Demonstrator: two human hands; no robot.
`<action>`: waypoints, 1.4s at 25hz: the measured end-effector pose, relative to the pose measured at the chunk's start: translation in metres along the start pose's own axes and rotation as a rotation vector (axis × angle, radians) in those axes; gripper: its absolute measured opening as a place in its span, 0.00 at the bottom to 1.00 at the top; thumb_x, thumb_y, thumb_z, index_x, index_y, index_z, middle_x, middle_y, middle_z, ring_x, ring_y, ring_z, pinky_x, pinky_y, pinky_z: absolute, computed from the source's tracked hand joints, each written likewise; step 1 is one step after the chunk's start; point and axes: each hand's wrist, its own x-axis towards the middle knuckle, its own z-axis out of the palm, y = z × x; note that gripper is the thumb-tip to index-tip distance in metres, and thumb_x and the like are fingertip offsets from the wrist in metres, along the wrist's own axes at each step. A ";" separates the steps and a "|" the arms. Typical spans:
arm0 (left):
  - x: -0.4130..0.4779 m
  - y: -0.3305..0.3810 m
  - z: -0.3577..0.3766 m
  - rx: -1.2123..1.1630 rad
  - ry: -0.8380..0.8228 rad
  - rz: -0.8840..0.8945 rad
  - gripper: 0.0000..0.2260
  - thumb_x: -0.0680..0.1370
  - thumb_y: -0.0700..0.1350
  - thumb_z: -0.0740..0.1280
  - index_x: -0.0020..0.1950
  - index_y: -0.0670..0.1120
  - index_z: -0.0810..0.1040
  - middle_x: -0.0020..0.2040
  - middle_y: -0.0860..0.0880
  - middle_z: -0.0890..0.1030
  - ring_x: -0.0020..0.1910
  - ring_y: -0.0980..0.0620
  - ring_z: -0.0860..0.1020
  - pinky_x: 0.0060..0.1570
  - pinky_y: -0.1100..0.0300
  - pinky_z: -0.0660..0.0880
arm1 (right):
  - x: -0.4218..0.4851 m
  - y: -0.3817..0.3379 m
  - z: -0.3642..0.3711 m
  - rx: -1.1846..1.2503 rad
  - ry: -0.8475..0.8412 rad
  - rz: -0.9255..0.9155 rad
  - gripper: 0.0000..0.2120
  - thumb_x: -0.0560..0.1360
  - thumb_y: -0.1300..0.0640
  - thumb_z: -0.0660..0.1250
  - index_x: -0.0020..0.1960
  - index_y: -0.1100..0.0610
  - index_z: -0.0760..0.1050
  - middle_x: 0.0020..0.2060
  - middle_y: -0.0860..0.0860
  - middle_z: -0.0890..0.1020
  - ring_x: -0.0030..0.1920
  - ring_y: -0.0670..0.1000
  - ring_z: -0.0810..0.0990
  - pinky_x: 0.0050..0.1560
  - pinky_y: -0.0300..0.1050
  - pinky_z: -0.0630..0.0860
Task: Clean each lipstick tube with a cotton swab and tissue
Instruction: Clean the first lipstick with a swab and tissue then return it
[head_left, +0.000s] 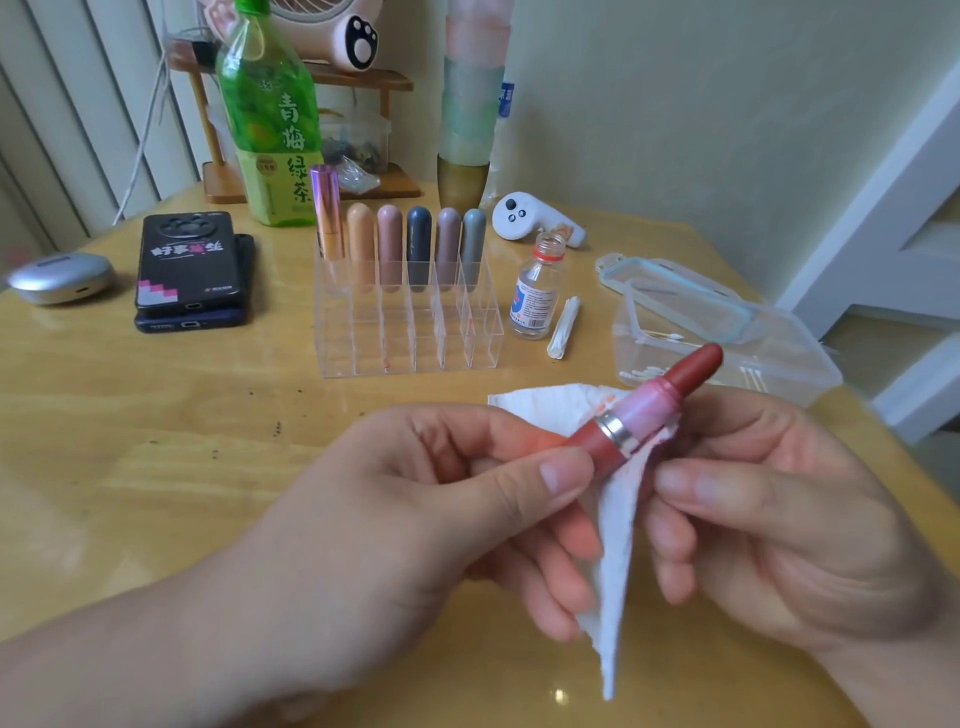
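Hands meet above the near edge of the counter (156, 441), toward its right corner. The left hand (457, 509) pinches the lower end of a lipstick (649, 410) between thumb and curled fingers. The right hand (779, 519) curls its fingers round a tissue (613, 545) and presses it to the tube's middle.

By the right edge a clear box (779, 358) holds swabs (636, 375), with its lid off and leaning on it. At mid-counter a clear rack (410, 343) carries six capped tubes (418, 234) in its back row. The tissue is smudged red and hangs down between the hands. The lipstick lies tilted, with its red tip toward the far right corner. A small uncapped bottle (535, 291) stands just right of the rack, a few sticks lying beside it.

This one looks to be at its tissue wipe, after which it needs a cap and a slot. Whether the six racked tubes are cleaned or waiting cannot be told.
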 end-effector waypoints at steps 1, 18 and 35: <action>0.000 0.001 0.000 -0.033 -0.026 -0.023 0.09 0.75 0.44 0.70 0.42 0.38 0.83 0.36 0.37 0.82 0.30 0.43 0.81 0.32 0.55 0.79 | 0.000 0.000 -0.001 0.001 0.004 0.006 0.10 0.78 0.72 0.62 0.57 0.71 0.76 0.39 0.61 0.83 0.37 0.55 0.84 0.38 0.46 0.83; -0.004 -0.006 0.002 0.165 0.160 -0.023 0.11 0.61 0.44 0.81 0.37 0.43 0.82 0.31 0.38 0.81 0.26 0.43 0.79 0.31 0.54 0.78 | 0.002 0.005 0.008 -0.352 0.206 -0.064 0.07 0.67 0.56 0.78 0.42 0.58 0.83 0.27 0.51 0.80 0.21 0.46 0.77 0.23 0.40 0.76; -0.001 0.001 -0.002 -0.073 -0.069 -0.063 0.07 0.74 0.42 0.71 0.41 0.39 0.83 0.38 0.38 0.80 0.28 0.49 0.76 0.31 0.58 0.77 | 0.000 0.006 -0.005 -0.230 0.173 0.016 0.11 0.69 0.58 0.77 0.48 0.62 0.83 0.35 0.63 0.80 0.32 0.62 0.76 0.33 0.50 0.78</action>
